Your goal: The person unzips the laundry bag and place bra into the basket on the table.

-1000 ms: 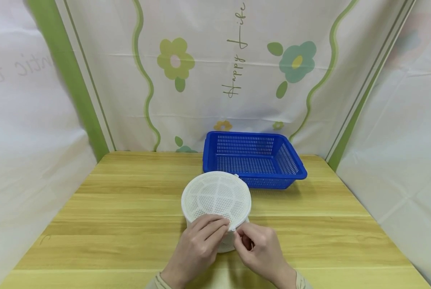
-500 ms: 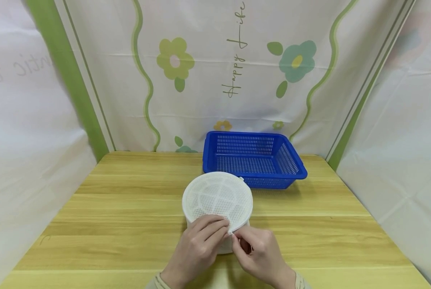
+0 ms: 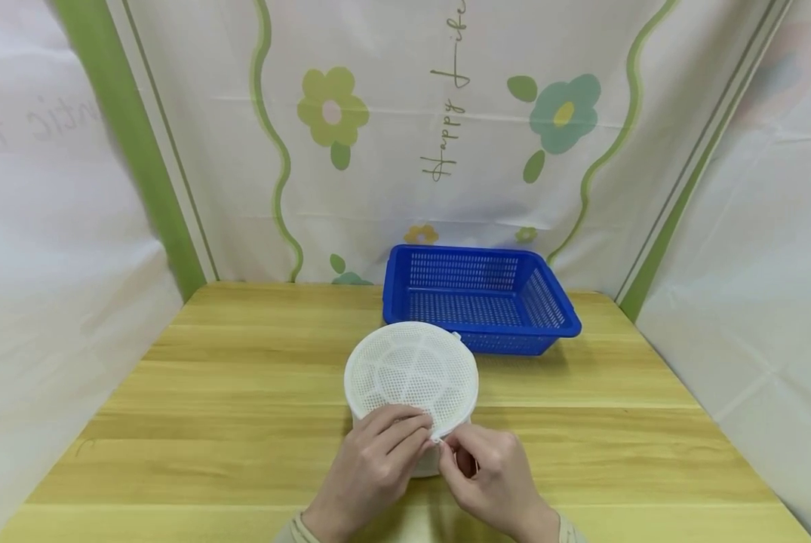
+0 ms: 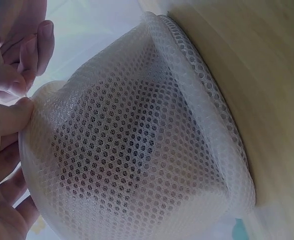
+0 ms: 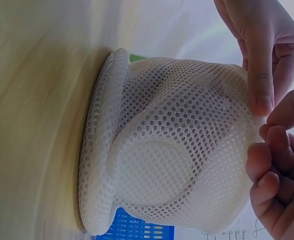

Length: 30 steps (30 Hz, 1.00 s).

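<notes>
A white mesh laundry bag (image 3: 410, 362), drum-shaped with a round flat top, stands on the table in the head view. My left hand (image 3: 383, 456) holds its near rim, fingers lying over the top and thumb at the side. Just to the right, my right hand (image 3: 489, 471) pinches at a small white zipper pull (image 3: 436, 439) on the rim; the fingertips partly hide it. Through the mesh side (image 4: 116, 135) in the left wrist view, the inside looks dark. A round patch (image 5: 154, 172) shows on the bag's side in the right wrist view.
A blue perforated plastic basket (image 3: 473, 341) stands right behind the bag, near the table's back edge. The wooden table (image 3: 242, 392) stretches out on both sides. White printed cloth (image 3: 391, 151) hangs behind and along both sides.
The bag's top has shifted slightly rightward, and the tab on its far rim has moved right. The zipper pull and right fingertips have moved slightly left and nearer. The left hand stays put.
</notes>
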### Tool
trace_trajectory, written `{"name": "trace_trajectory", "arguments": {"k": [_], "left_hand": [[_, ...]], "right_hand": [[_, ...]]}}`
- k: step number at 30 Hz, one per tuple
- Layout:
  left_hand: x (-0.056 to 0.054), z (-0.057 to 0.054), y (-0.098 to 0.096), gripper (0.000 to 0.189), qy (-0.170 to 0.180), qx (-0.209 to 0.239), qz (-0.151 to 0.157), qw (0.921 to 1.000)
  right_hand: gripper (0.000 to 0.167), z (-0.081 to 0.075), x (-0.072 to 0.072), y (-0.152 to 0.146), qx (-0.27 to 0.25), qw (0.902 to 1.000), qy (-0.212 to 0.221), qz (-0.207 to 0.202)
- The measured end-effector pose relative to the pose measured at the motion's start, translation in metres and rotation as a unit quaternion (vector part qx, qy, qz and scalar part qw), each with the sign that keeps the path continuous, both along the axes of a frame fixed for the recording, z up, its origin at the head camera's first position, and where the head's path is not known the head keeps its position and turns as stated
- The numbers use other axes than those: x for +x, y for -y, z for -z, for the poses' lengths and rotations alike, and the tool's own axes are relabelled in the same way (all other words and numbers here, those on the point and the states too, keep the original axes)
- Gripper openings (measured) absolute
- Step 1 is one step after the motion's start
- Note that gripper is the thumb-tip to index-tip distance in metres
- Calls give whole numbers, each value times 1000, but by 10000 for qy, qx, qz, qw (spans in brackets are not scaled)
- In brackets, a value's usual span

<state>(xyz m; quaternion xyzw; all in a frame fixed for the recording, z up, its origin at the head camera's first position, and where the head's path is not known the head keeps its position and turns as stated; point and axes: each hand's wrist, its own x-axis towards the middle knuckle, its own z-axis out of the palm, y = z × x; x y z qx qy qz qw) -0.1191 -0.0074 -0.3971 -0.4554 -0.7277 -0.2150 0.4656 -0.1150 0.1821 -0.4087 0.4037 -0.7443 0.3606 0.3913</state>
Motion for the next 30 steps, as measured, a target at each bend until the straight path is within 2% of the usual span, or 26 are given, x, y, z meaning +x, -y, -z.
{"name": "trace_trajectory", "arguments": {"k": [9,18,27,30], "left_hand": [[-1,-4,2,26,-14,7,5,10000],[-3,-5,3,26,-49,62,0,10000],[-3,1,4,23,31,43,63,10000],[-3,2,3,23,72,-27,73,9999]], "right_hand": [[18,-3,-2,1,21,9999,-76,130],[18,-1,-6,-3,-109,9997,34,194],[23,4,-1,-4,364,9967,659,286],[24,4,0,-3,451,9959,723,287]]}}
